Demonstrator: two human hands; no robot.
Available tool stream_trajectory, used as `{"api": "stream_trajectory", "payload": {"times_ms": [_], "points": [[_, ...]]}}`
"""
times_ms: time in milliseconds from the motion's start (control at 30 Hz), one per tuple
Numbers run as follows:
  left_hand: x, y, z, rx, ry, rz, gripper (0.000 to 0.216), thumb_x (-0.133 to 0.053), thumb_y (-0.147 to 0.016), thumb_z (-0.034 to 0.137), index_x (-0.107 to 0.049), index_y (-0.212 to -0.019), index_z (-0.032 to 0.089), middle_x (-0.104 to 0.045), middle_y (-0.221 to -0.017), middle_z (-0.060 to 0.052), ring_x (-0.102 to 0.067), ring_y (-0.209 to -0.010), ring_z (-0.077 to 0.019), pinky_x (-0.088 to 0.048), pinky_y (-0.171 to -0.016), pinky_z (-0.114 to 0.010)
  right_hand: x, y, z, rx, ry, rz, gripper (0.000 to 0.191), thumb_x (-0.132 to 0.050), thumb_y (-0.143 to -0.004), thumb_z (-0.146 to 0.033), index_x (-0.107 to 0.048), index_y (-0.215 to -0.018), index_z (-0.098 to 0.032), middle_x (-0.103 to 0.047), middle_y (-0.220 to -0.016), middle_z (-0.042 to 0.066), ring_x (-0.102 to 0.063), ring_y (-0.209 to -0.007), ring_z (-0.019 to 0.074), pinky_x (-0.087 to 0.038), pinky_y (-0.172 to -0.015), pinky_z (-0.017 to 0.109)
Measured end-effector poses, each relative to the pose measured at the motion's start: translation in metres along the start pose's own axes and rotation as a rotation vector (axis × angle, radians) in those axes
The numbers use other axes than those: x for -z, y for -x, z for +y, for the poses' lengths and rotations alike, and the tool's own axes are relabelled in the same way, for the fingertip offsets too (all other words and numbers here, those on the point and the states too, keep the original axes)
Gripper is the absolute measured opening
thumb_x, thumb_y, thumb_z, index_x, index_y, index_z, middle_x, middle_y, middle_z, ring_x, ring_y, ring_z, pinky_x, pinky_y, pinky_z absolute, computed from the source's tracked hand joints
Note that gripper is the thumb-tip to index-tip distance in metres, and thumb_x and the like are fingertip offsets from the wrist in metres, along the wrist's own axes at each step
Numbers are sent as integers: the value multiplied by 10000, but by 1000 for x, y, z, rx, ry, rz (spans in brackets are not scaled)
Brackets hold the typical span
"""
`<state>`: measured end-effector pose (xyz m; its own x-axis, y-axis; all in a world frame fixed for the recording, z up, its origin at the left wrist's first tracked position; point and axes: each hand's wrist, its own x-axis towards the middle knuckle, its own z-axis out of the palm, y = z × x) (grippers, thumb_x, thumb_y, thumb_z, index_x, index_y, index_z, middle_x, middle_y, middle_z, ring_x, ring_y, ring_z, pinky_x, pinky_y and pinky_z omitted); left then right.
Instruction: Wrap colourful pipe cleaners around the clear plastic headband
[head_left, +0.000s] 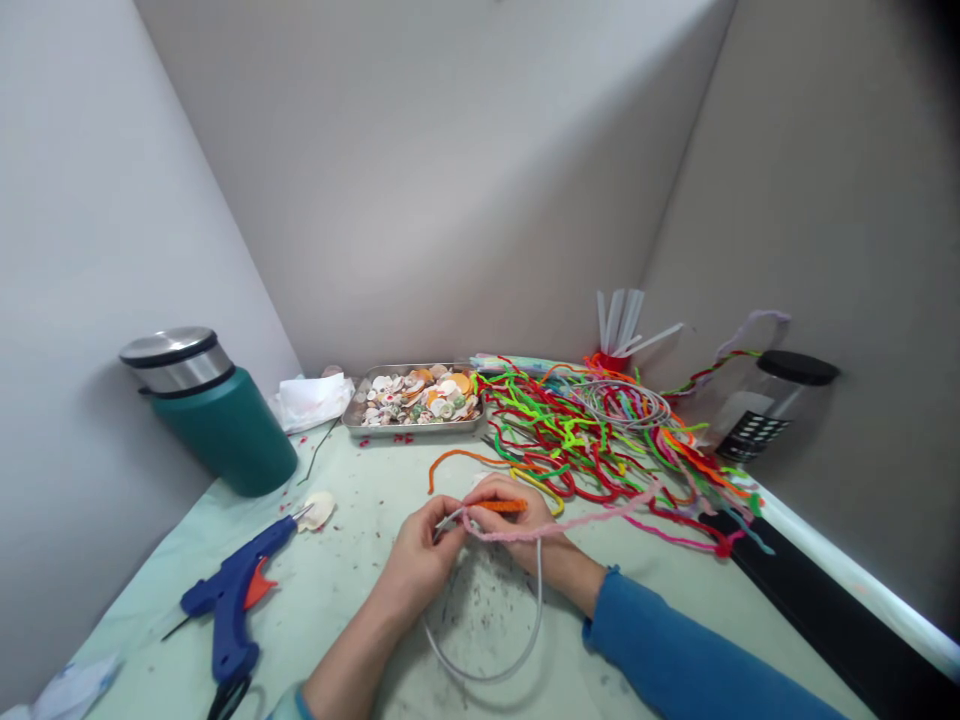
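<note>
Left hand: the left hand [429, 548] is closed in a narrow pinch, thumb against fingers, on a thin grey hoop [484, 680].
Right hand: the right hand [540, 511] is curled narrow, with its fingertips at a pink fuzzy strand [585, 519] beside the hoop; exactly which fingers press on it is hidden.
Grey hoop: upper part between the two hands, lower curve hanging toward the wearer above a pale green tabletop [337, 620].
Pink fuzzy strand: bends at the fingertips, crosses in front of the right hand and trails off to the right toward a heap of bright fuzzy strands [555, 430].
Orange piece: a short, thick orange piece [506, 506] lies along the right hand's fingers; whether it wraps the hoop cannot be told.
Step in hand: judging by the pinch and the bend, the pink strand is being started around the hoop, most of its length loose.
Next move: this seems to call for the left hand to steady the hoop while the right draws the long end over and under it, keeping the bend tight.
Around the hands: a blue glue gun [236, 585] lies to the left; a metal tray [409, 432] of buttons sits beyond the hands.
</note>
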<state>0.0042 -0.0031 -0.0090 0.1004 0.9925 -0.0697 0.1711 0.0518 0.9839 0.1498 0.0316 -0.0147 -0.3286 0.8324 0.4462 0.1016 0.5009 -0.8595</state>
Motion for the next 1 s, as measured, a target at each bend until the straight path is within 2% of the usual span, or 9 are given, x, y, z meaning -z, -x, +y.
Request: {"api": "stream_trajectory", "payload": {"times_ms": [100,233,433,600,767,900,1000], "points": [[1,-1,-5,-112,-180,60,193,-557,-739,335,-568,-788,148,-528,-612,35,-412,-476,-67,-323,-461,-171,0,0,-5,-20,-7,4,58,-600,-740,-167,-657,-738,-179,-616,-741,27,-568,-716,146,-440,-657,249],[1,-1,-3,-192,-325,99,180,-519,-765,312,-589,-780,147,-585,-681,0,-481,-587,-112,-361,-555,-197,1,-1,-8,-14,-30,1,68,-593,-735,-148,-657,-724,-170,-611,-724,26,-563,-704,143,-438,-636,243],[2,1,3,-237,-349,97,207,-462,-799,289,-618,-799,153,-597,-692,-7,-501,-634,-130,-360,-588,-203,2,-2,-3,-49,-57,7,55,-611,-741,-186,-659,-721,-170,-623,-743,31,-572,-721,150,-446,-657,252],[2,-1,-1,-138,-238,112,242,-470,-792,333,-614,-728,149,-514,-545,34,-401,-470,-86,-305,-471,-184,3,-2,5,24,-56,-18,75,-610,-757,-210,-676,-763,-177,-622,-747,35,-575,-735,156,-450,-675,262],[3,-1,0,6,-101,59,313,-505,-764,420,-570,-644,138,-387,-448,72,-265,-347,-43,-203,-369,-178,3,-2,6,38,-43,-43,86,-601,-771,-222,-673,-771,-175,-614,-755,34,-571,-748,153,-442,-686,258],[3,-2,-2,43,-49,54,385,-478,-770,486,-525,-591,148,-296,-384,87,-248,-314,-43,-165,-343,-176,4,-1,6,-4,-43,-43,111,-584,-783,-255,-655,-759,-174,-605,-747,27,-557,-738,148,-435,-677,253],[3,-3,-4,50,8,60,384,-509,-750,496,-509,-581,150,-314,-405,86,-259,-321,-36,-179,-336,-168,3,-1,8,-92,-93,-56,104,-597,-764,-256,-638,-778,-161,-600,-743,24,-545,-687,138,-433,-614,238]]}}
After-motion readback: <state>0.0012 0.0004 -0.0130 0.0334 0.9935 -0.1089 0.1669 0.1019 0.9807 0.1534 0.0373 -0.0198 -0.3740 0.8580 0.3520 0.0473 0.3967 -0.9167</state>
